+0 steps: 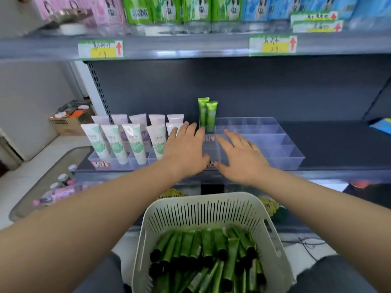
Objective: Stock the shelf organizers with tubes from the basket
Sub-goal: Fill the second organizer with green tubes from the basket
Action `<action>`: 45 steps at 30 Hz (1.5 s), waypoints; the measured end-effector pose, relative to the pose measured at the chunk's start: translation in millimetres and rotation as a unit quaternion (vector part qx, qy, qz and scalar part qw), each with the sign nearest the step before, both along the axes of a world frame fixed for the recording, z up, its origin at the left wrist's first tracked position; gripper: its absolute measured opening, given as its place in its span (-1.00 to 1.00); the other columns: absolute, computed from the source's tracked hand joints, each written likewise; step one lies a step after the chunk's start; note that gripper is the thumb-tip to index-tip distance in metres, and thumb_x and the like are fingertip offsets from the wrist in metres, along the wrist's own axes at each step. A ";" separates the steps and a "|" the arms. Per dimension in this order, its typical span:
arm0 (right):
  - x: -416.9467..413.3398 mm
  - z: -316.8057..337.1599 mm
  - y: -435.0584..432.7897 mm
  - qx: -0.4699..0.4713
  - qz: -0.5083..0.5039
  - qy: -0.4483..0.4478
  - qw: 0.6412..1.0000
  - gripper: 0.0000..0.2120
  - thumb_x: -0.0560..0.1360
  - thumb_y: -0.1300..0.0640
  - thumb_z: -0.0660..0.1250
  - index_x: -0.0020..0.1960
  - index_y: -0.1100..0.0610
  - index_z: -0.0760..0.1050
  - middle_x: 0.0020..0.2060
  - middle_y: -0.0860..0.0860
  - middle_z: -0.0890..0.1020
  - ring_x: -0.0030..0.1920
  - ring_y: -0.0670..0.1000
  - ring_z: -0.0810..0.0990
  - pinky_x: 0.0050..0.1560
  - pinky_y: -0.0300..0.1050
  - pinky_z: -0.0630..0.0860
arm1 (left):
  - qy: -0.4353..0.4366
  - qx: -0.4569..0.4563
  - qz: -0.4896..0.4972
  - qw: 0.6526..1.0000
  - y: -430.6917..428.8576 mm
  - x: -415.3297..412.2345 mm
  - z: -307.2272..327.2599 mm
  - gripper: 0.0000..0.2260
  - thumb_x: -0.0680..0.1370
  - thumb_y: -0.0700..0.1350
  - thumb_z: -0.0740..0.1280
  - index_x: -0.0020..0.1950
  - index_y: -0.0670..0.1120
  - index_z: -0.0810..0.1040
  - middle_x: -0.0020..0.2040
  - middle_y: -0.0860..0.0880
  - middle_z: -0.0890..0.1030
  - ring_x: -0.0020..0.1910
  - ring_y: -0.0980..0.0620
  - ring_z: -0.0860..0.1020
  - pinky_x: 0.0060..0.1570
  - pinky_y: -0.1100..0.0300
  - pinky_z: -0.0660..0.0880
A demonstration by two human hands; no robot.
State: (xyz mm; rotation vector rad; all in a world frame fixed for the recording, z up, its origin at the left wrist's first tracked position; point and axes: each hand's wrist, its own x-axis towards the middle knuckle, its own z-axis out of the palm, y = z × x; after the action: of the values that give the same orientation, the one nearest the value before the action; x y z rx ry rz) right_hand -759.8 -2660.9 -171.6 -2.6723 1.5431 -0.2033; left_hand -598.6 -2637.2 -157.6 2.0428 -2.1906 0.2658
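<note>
Head view looks down on the green tubes heaped in the basket close in front of me. They are slim, shiny bodies with round black caps, lying every which way. The basket is pale plastic with rounded corners, its walls cut with narrow upright slots.

Two more tubes of the same green stand upright in the back left compartments of the clear organizer, flat crimped ends up. That organizer is a hard see-through tray, split by thin walls into rectangular cells.

My left hand and right hand both reach out palm down, fingers straight and spread, holding nothing. The left one is at the tray's front left corner and the right one is over its front cells. The right one is a bit blurred, so I cannot tell whether either palm actually touches the plastic.

Just left sits a second clear tray packed with white tubes. They look soft and matte, stand cap down and carry green leaf prints, with purple-printed ones behind. Both trays sit on a dark grey metal shelf. Above, paper price tags hang on the upper shelf lip under pink, green and blue cartons. A cardboard box sits on the floor at far left.
</note>
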 end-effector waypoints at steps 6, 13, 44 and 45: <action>-11.9 -32.1 33.0 0.026 -0.001 -0.003 1.000 -0.27 0.53 -0.16 0.18 0.54 0.00 -0.12 0.54 0.04 -0.09 0.53 0.08 -0.09 0.50 0.06 -0.03 | 0.016 0.014 -0.013 1.000 37.1 -4.8 -32.7 -0.33 0.51 0.12 0.22 0.53 -0.09 0.08 0.53 -0.12 0.14 0.52 -0.12 0.07 0.48 -0.06 0.06; -16.8 -79.7 58.1 0.097 -0.011 0.008 0.995 -0.28 0.52 -0.15 0.20 0.54 0.02 -0.06 0.54 0.03 -0.07 0.53 0.06 -0.06 0.50 0.06 0.00 | 0.047 0.069 -0.018 0.996 63.5 -7.8 -85.2 -0.35 0.52 0.10 0.21 0.53 -0.09 0.08 0.50 -0.10 0.19 0.47 -0.10 0.17 0.41 0.01 0.16; 14.5 -296.8 -13.2 0.340 -0.105 0.107 0.928 -0.82 0.57 0.19 0.16 -0.10 0.18 0.52 -0.17 0.09 0.62 -0.21 0.04 0.60 -0.26 -0.12 0.54 | 0.262 0.329 0.081 0.903 3.5 -20.1 -309.9 -0.86 0.53 -0.16 0.27 -0.17 -0.18 0.54 -0.18 -0.11 0.58 -0.19 -0.05 0.57 -0.16 0.06 0.58; 16.3 -301.9 -16.4 0.344 -0.117 0.099 0.926 -0.80 0.57 0.18 0.16 -0.12 0.18 0.52 -0.19 0.09 0.61 -0.22 0.04 0.60 -0.27 -0.11 0.54 | 0.279 0.325 0.099 0.898 1.6 -19.3 -315.5 -0.86 0.53 -0.16 0.28 -0.17 -0.20 0.55 -0.19 -0.11 0.58 -0.20 -0.06 0.58 -0.17 0.07 0.59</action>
State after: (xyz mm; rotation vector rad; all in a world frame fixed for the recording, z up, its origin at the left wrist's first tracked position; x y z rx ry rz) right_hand -743.5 -2677.3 -473.5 -2.0016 1.5903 0.5224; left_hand -617.9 -2635.6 -473.1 2.2362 -1.8325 -1.0447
